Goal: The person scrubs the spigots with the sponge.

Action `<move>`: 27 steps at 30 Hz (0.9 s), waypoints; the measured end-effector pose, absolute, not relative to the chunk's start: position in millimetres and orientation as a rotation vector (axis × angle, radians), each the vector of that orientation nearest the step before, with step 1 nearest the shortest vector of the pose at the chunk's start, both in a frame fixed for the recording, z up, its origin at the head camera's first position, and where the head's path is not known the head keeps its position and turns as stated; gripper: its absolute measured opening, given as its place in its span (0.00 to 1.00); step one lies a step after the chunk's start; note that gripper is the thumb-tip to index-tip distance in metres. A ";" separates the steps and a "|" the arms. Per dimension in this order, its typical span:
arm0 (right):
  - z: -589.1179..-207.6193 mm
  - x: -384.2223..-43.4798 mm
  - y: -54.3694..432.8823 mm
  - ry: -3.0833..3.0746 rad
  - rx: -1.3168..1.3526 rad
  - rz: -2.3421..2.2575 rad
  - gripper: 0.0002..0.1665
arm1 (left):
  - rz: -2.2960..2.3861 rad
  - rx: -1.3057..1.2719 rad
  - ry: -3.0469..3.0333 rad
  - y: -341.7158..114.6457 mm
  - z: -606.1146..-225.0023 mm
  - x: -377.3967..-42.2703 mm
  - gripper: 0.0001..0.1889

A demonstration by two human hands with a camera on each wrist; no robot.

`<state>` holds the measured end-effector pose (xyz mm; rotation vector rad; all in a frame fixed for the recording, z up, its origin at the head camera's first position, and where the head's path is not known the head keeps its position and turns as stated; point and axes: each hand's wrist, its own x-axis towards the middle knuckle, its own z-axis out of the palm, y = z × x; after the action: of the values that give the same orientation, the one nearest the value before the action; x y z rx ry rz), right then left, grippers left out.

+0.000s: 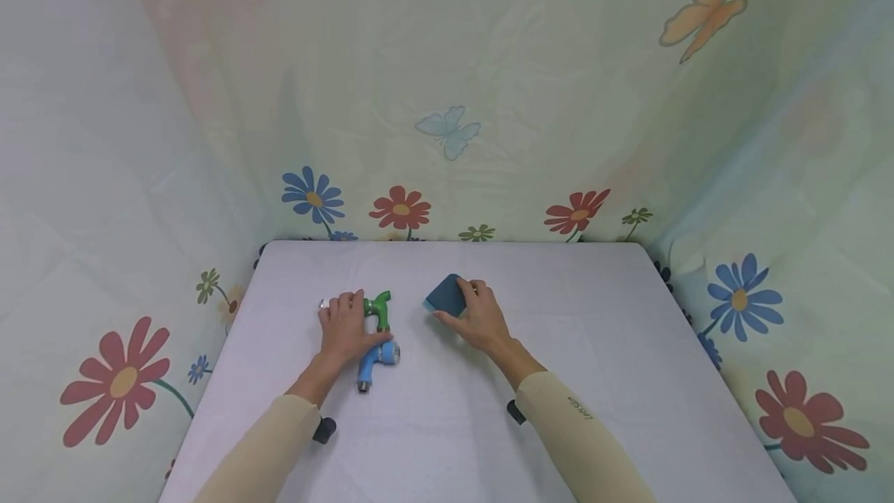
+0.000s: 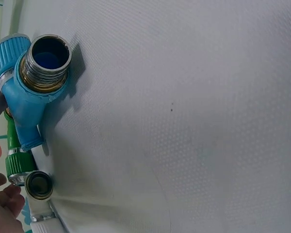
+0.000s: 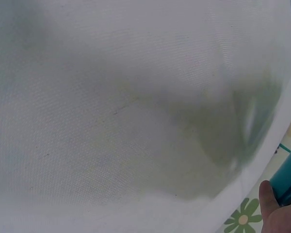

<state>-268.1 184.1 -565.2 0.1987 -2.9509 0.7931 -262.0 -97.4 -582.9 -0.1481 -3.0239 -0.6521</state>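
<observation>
Three taps lie at the left of the white table: a blue tap [image 1: 377,355] nearest, a green tap [image 1: 380,311] behind it, and a white one [image 2: 42,211] mostly covered by the left hand in the head view. My left hand [image 1: 344,328] rests over them, its fingers at the white and green taps and its thumb stretched towards the blue one. In the left wrist view the blue tap [image 2: 26,104] shows its threaded metal end. My right hand [image 1: 480,317] pinches a dark teal, flat square pad [image 1: 447,296] with a lighter edge, held tilted; its exact kind is unclear.
The white table [image 1: 601,379] has rounded far corners. A fabric backdrop [image 1: 531,84] printed with flowers and butterflies stands behind it and at both sides. Dark round shapes [image 1: 663,274] show by the table's right edge.
</observation>
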 end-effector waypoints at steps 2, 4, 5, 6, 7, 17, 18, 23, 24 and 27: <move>-565.4 -268.0 184.2 -2.952 0.196 0.789 0.56 | -0.652 -0.135 -3.034 -97.2 -583.0 -262.0 0.61; -565.1 -267.7 184.1 -2.949 0.195 0.791 0.56 | -0.644 -0.125 -3.041 -97.2 -583.1 -262.2 0.62; -564.8 -267.4 184.0 -2.950 0.194 0.793 0.56 | -0.640 -0.122 -3.040 -97.3 -583.2 -262.4 0.62; -564.7 -267.3 184.0 -2.950 0.193 0.793 0.56 | -0.636 -0.115 -3.041 -97.5 -583.2 -262.5 0.62; -564.5 -267.0 183.9 -2.950 0.192 0.794 0.56 | -0.627 -0.110 -3.041 -97.7 -583.3 -262.8 0.62; -563.5 -266.1 183.4 -2.962 0.174 0.797 0.56 | -0.540 -0.077 -3.068 -98.9 -581.1 -265.7 0.62; -563.6 -266.0 183.5 -2.962 0.174 0.799 0.56 | -0.536 -0.074 -3.068 -98.8 -580.5 -265.9 0.61; -563.6 -265.8 184.5 -2.962 0.173 0.800 0.56 | -0.545 -0.059 -3.085 -98.2 -579.0 -267.1 0.61; -563.4 -265.7 184.8 -2.961 0.175 0.801 0.56 | -0.547 -0.058 -3.086 -98.1 -579.0 -267.2 0.61; -562.8 -265.6 185.5 -2.959 0.179 0.800 0.56 | -0.545 -0.053 -3.084 -97.6 -579.5 -267.0 0.61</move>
<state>-265.6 185.5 -562.8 0.1786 -2.9588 0.8000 -267.0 -97.6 -579.5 -0.0535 -3.0837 -0.5446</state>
